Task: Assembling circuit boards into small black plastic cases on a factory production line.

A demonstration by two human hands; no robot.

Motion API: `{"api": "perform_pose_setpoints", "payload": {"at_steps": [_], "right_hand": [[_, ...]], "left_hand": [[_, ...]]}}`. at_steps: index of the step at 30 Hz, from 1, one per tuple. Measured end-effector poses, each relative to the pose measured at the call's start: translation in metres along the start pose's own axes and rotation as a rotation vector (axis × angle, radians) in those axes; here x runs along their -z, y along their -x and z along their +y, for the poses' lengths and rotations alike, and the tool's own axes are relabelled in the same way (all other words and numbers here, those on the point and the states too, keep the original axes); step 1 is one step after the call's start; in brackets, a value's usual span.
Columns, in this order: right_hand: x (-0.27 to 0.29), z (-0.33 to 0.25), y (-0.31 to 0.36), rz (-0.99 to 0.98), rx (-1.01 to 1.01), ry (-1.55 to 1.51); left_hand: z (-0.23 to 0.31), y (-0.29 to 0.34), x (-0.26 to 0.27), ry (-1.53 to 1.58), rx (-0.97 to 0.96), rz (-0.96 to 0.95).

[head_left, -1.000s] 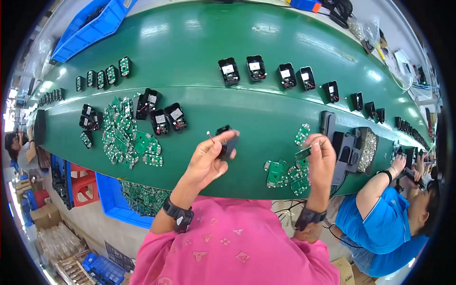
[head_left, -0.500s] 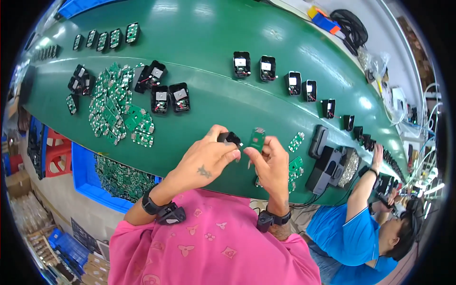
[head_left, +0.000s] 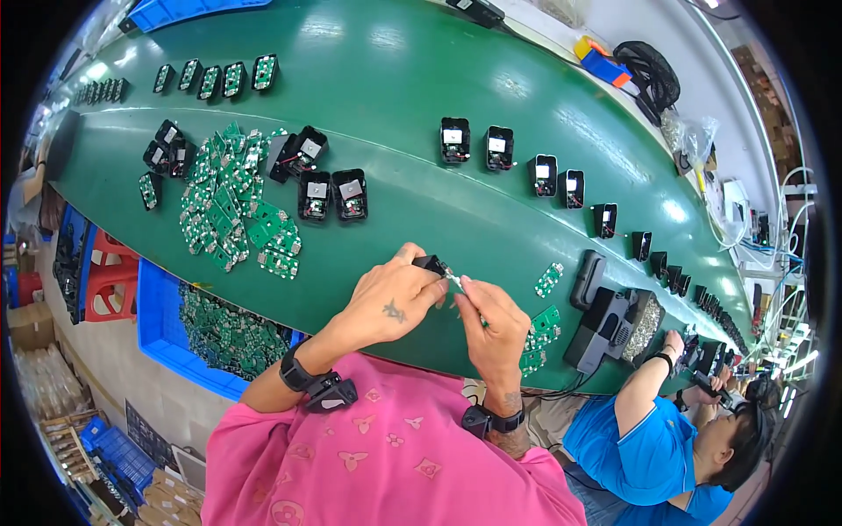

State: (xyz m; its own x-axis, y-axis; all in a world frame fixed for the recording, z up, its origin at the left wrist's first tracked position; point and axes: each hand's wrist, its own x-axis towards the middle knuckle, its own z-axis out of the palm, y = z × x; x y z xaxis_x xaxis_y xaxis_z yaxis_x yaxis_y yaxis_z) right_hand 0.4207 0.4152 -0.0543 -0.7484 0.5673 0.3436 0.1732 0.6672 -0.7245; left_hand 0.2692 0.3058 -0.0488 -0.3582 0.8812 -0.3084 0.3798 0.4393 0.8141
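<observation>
My left hand (head_left: 388,296) is closed around a small black plastic case (head_left: 427,262), held above the green table near its front edge. Pinched in my right hand (head_left: 496,331) is a green circuit board (head_left: 453,279), seen nearly edge-on at the case's open end. Fingers partly hide where the two meet, so I cannot tell whether the board is inside. Loose circuit boards (head_left: 545,329) lie just right of my right hand. To the left of my hands spreads a pile of circuit boards (head_left: 224,193), with black cases (head_left: 349,195) beside it.
A row of black cases (head_left: 544,177) runs along the table's (head_left: 386,114) far right. Cases with boards (head_left: 233,79) stand far left. A blue bin (head_left: 158,324) of boards sits below the front edge. Dark devices (head_left: 596,316) and a co-worker in blue (head_left: 640,430) are at right.
My right hand has brought the board left to the case and turned it from flat-on to edge-on. The co-worker's raised arm has come down. The whole view has shifted slightly.
</observation>
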Motion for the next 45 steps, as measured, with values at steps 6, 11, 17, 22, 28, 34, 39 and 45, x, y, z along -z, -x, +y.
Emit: {"api": "perform_pose_setpoints", "payload": {"at_steps": [6,11,17,22,28,34,39,45], "right_hand": [[-0.001,-0.002,0.002,-0.018,0.025,0.068],[-0.004,0.004,0.006,0.025,0.007,0.056],[-0.006,0.008,0.007,-0.034,0.088,0.089],[-0.002,0.004,0.002,0.020,-0.033,-0.111],[-0.008,0.004,-0.012,-0.015,-0.137,-0.370],[-0.006,-0.017,-0.014,0.134,-0.006,-0.101],[0.017,-0.046,-0.032,0.099,0.091,0.001],[0.045,-0.055,-0.051,-0.150,0.081,-0.137]], "left_hand": [[-0.006,-0.007,-0.004,0.009,-0.119,0.008],[-0.004,-0.003,-0.007,0.286,-0.264,0.092],[-0.007,-0.007,-0.005,0.955,-0.082,0.000],[-0.007,-0.004,-0.003,1.008,-0.035,-0.009],[0.008,0.002,-0.009,0.854,-0.057,0.055],[0.012,0.004,-0.009,0.858,-0.139,0.337],[0.025,0.011,0.007,0.575,-0.293,0.455],[0.041,0.025,0.023,0.376,-0.418,0.547]]}}
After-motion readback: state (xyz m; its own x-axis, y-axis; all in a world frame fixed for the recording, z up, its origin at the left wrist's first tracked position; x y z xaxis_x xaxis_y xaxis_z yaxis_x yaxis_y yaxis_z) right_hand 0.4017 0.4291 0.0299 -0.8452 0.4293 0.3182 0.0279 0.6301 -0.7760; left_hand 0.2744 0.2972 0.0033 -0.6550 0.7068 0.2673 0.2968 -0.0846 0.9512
